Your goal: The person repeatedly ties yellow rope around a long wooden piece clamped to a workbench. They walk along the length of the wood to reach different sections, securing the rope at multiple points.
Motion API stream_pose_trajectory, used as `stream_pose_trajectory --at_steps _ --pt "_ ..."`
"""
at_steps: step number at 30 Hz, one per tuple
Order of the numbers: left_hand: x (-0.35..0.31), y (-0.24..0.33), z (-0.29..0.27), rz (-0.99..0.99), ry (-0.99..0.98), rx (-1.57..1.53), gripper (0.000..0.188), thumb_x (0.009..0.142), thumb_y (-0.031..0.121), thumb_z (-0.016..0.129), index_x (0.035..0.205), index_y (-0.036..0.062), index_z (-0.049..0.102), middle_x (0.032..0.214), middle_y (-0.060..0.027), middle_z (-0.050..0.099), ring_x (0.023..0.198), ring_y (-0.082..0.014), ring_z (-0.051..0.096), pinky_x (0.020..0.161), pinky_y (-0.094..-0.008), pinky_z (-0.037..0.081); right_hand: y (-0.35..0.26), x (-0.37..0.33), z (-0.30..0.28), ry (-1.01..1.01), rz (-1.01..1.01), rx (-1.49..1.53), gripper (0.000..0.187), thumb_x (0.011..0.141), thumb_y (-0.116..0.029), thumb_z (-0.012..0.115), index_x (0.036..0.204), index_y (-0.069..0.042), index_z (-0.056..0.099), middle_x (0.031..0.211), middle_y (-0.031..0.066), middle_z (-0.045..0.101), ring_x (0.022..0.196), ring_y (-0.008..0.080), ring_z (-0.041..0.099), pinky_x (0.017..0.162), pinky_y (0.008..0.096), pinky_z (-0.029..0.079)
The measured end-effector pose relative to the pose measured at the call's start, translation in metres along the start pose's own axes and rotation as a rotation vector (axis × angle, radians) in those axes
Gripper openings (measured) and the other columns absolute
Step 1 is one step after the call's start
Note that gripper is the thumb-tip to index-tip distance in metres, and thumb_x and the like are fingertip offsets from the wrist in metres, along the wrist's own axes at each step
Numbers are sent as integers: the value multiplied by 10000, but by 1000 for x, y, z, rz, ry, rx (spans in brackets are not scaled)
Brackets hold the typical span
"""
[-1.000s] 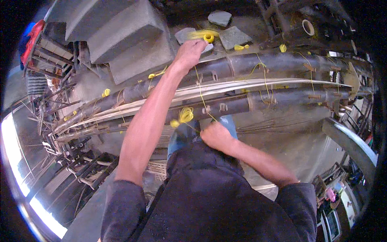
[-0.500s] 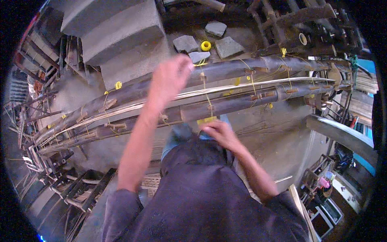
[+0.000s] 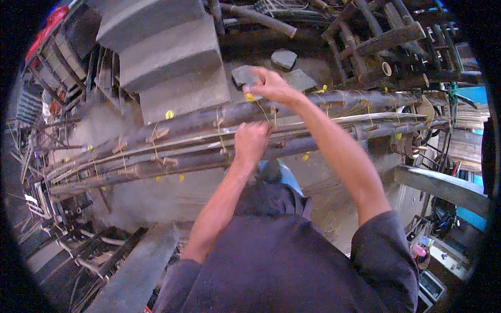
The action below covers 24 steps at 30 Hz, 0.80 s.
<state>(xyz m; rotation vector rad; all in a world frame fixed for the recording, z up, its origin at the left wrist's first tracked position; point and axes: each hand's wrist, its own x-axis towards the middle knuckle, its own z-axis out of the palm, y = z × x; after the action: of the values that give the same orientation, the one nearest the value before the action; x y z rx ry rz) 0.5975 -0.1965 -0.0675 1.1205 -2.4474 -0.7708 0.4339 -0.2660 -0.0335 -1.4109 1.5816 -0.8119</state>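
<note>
Yellow string (image 3: 251, 97) lies at the right hand (image 3: 274, 87), grip unclear, beyond the fisted left hand (image 3: 252, 142).

Grey floor (image 3: 151, 203): flat stone slabs (image 3: 284, 59) lying beside concrete steps (image 3: 172, 47).

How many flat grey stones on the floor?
3 visible: left stone at the fingertips of the right hand, far stone beyond that hand, right stone just right of it. Others may be hidden behind the hand.

The cord (image 3: 251, 97) is yellow, the poles (image 3: 194, 120) dark brown.
</note>
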Motion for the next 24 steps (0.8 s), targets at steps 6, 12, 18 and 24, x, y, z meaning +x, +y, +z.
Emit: stream_pose_trajectory --at_steps 6,12,18,24 --pt "-3 -11 -4 1 81 44 195 873 277 620 838 90 659 801 -115 670 750 -313 636 639 -424 453 -66 -59 -28 150 -120 -197 541 919 -394 573 1274 0 462 793 146 674 661 363 636 615 443 499" --pt "12 0 -3 1 38 149 127 835 185 664 898 80 698 840 -122 691 757 -321 648 663 -407 475 30 21 3 121 155 84 660 787 -328 727 1250 64 465 1084 232 627 1021 292 621 857 379 493" --pt "-4 -5 -1 -71 14 61 129 876 191 618 865 83 688 826 -97 689 798 -273 659 708 -388 474 -34 -107 6 -92 -338 526 654 774 -394 751 1284 -63 510 1048 111 634 1005 228 624 914 329 460" --pt "25 29 -16 -384 -59 -560 308 954 302 558 873 24 666 766 -34 660 808 -122 618 695 -312 459 56 -159 100 -181 -528 -83 466 916 -486 520 1179 -107 578 672 164 648 670 381 655 637 508 522"
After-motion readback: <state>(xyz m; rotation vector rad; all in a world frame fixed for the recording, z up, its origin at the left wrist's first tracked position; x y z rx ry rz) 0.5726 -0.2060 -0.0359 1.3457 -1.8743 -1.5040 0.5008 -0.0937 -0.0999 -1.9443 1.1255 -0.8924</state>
